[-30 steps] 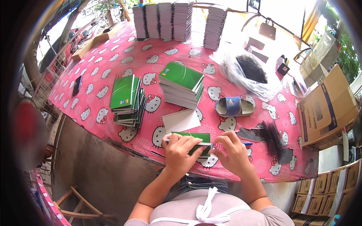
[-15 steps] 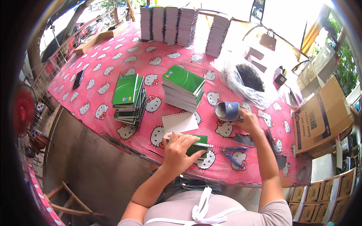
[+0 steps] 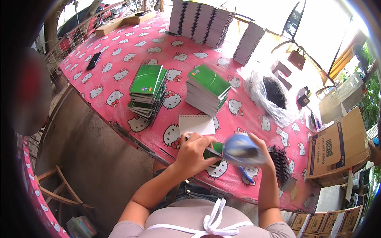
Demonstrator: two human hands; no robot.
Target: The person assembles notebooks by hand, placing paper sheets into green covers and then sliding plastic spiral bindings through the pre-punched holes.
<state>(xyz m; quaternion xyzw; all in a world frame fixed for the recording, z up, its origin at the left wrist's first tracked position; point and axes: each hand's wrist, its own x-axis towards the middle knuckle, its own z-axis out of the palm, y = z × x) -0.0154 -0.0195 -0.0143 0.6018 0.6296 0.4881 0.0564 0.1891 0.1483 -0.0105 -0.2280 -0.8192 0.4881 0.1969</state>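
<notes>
My left hand [image 3: 194, 154] is closed on a small green notebook [image 3: 216, 147], holding it by its edge near the front of the table. A wire spiral showed along that edge earlier; the blue thing now covers much of it. My right hand [image 3: 262, 155] grips a blue, rounded, hollow thing [image 3: 240, 148], blurred by motion, whose shape is like a small shoe. It hovers at the right end of the notebook. Just beyond my left hand lies a white punched pad [image 3: 196, 124]. A blue-handled tool [image 3: 247, 174] rests right of the notebook, partly covered.
Stacks of green notebooks [image 3: 149, 81] and green-covered pads [image 3: 208, 85] stand ahead. Taller spiral-bound stacks [image 3: 198, 23] line the far edge. Black coils [image 3: 279, 162] lie at right, near a clear plastic bag [image 3: 258, 93] and a cardboard box [image 3: 337, 146]. A phone [image 3: 94, 61] lies far left.
My right hand has brought the blue thing left and nearer, up to the notebook's end. My left hand keeps its grip on the notebook. The whole view has shifted slightly.
</notes>
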